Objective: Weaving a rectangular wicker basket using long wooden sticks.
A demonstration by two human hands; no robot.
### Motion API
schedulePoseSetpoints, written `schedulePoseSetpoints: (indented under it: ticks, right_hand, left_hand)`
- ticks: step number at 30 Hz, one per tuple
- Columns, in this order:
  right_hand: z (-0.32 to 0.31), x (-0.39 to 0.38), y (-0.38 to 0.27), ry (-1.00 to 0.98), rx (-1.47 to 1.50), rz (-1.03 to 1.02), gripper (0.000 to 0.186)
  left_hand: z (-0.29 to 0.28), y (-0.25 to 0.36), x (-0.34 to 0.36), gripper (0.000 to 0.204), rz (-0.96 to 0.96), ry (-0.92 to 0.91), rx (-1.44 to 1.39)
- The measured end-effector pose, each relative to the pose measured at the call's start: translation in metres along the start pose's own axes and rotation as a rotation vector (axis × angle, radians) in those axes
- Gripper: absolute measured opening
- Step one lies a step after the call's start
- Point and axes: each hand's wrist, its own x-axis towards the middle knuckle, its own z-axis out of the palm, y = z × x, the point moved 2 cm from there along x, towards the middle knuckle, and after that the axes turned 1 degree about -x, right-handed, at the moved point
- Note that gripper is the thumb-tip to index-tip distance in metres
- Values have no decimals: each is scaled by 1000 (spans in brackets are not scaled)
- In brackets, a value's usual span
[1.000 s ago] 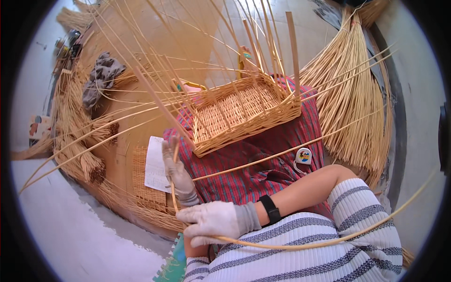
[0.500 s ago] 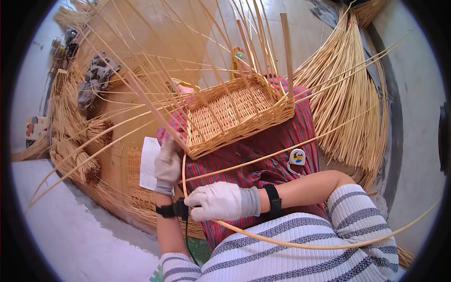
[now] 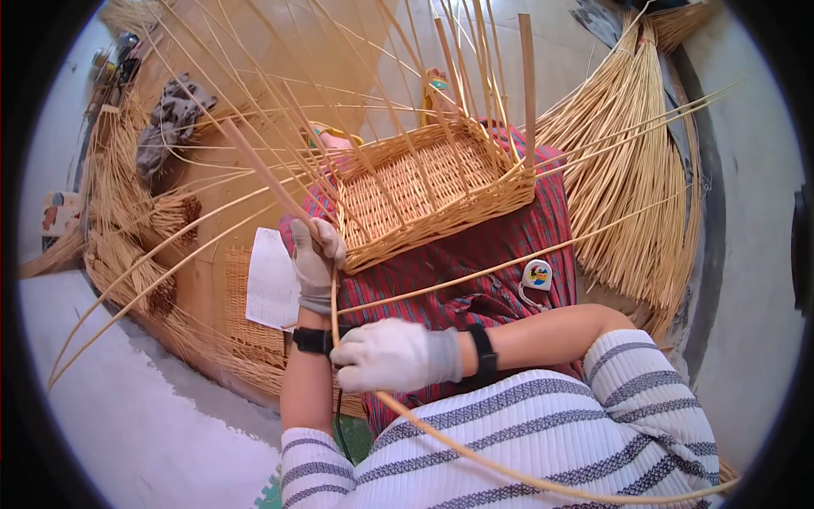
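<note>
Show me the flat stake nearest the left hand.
The flat stake at the near-left corner of the basket: the left hand is at its base; other flat stakes rise farther off.

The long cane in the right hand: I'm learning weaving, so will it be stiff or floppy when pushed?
The long cane is probably springy, not limp: it holds a smooth bow beyond the right hand. Slender, it looks light for its length. With no hand on that bow, it would likely swing.

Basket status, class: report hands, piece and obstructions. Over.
Left hand at near left corner of basket. Right hand closed on curved cane. Basket on striped cloth. Second cane crosses in front of it.
</note>
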Motion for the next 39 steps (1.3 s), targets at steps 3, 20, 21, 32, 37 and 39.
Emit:
schedulePoseSetpoints:
  ticks: [3, 20, 21, 32, 37, 39]
  right_hand:
    - [-37, -42, 12, 158, 21, 11, 14]
    - [-74, -103, 163, 792, 752, 895, 23]
    - [-73, -101, 161, 803, 761, 853, 23]
    - [-70, -104, 152, 798, 791, 868, 17]
    - [-80, -101, 140, 786, 778, 908, 17]
    - [-89, -88, 131, 820, 869, 801, 16]
  left_hand:
    - [10, -2, 4, 62, 30, 155, -11]
    - [-7, -7, 1, 81, 97, 313, -359]
    - [-35, -10, -6, 76, 106, -6, -429]
    - [-15, -17, -42, 56, 266, 228, -60]
    - [10, -3, -54, 77, 304, 85, 95]
    - [14, 3, -63, 80, 297, 54, 142]
